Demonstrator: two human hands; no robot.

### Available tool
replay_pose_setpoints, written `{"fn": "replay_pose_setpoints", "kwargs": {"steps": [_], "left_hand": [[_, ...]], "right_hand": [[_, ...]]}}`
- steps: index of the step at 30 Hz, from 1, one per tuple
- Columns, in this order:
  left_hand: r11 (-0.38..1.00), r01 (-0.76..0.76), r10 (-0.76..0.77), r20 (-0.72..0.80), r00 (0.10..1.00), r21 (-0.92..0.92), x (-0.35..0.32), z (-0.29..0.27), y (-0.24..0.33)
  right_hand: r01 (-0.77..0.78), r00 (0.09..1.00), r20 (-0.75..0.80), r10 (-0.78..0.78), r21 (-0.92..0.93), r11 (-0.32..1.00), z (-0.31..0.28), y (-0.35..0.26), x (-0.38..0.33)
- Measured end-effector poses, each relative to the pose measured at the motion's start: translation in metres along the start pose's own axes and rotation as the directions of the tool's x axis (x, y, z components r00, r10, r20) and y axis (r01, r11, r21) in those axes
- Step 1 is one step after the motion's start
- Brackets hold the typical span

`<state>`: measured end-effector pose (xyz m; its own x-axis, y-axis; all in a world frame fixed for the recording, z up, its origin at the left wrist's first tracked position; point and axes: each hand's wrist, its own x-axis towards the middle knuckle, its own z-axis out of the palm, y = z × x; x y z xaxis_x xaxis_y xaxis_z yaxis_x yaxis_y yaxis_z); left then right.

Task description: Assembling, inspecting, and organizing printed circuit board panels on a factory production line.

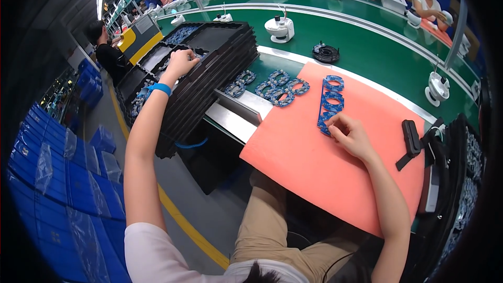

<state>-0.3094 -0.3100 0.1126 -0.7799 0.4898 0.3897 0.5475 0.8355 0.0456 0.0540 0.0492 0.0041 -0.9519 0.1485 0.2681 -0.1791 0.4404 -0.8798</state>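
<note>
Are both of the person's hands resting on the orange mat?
No: only the right hand is on the orange mat; the left hand reaches into the black trays.

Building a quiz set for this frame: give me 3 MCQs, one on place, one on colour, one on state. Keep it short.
1. Where does the left hand reach?
A. into the stack of black trays
B. onto the green conveyor belt
C. onto the lap

2. What colour is the mat under the right hand?
A. green
B. salmon-pink
C. white

3. What is the right hand doing?
A. hanging free in the air
B. gripping the black tool
C. touching the lower end of the blue ring-board strip

Answers: 1 A, the fingers rest in a tray on top of the stack. 2 B, the mat is salmon-pink. 3 C, the fingers pinch the strip's near end.
</note>
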Motion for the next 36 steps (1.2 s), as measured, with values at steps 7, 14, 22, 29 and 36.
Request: {"fn": "replay_pose_setpoints", "kwargs": {"steps": [7, 14, 22, 29, 36], "left_hand": [[0.975, -0.218, 0.176, -0.433, 0.884, -0.049, -0.025, -0.028, 0.058], [0.702, -0.158, 0.312, 0.101, 0.945, -0.694, -0.127, -0.028, 0.254], [0.804, -0.118, 0.270, 0.181, 0.946, -0.583, -0.065, 0.089, 0.343], [0.766, -0.134, 0.247, 0.095, 0.964, -0.628, -0.057, 0.107, 0.368], [0.188, 0.364, 0.430, 0.410, 0.805, -0.912, -0.058, 0.093, 0.355]], "right_hand": [[0.146, 0.903, -0.366, -0.224, -0.229, 0.962, -0.008, 0.015, 0.013], [-0.030, 0.884, -0.461, -0.079, -0.224, 0.974, -0.023, 0.054, 0.020], [-0.044, 0.961, -0.260, -0.093, -0.476, 0.878, -0.020, 0.041, 0.014], [-0.023, 0.970, -0.203, 0.136, 0.477, 0.878, -0.041, 0.046, 0.026], [0.015, 0.883, -0.449, 0.135, 0.315, 0.949, -0.045, 0.057, 0.028]]}}
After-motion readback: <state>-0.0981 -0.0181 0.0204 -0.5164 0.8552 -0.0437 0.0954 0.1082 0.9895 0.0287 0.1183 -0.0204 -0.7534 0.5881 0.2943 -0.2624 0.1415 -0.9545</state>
